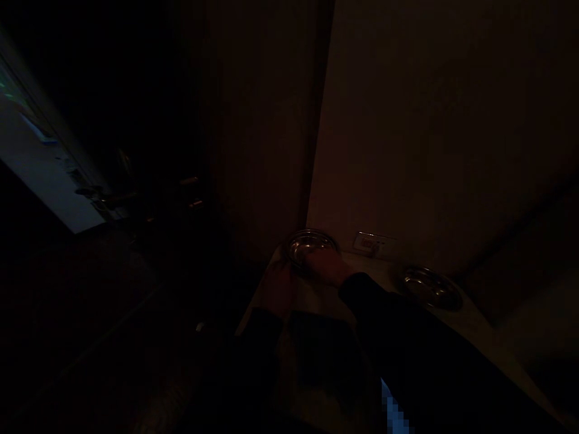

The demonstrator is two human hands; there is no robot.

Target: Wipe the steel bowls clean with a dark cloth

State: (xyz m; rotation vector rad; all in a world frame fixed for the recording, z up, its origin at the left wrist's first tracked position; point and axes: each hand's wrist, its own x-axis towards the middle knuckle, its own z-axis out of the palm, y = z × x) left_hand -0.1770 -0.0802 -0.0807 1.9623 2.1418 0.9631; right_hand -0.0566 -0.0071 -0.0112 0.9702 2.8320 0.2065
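In a very dark room, a person's right hand [326, 266] reaches over a round, shiny metal dish [300, 243] at the far corner of a pale table [482, 330], with the left hand [277, 290] close by its near side; the gloom hides any grip. A second metal dish [429, 288] sits well to the right, beyond a wall socket panel [373, 243].

From the person's head, the single view looks forward and down along both dark sleeves [416, 337], near the left hand [277, 289] and right hand [328, 265]. It faces the wall [407, 132] beyond the grip, with the wall outlet [371, 243] just behind and right of it, and reaches the door handle [120, 198] well to its left.
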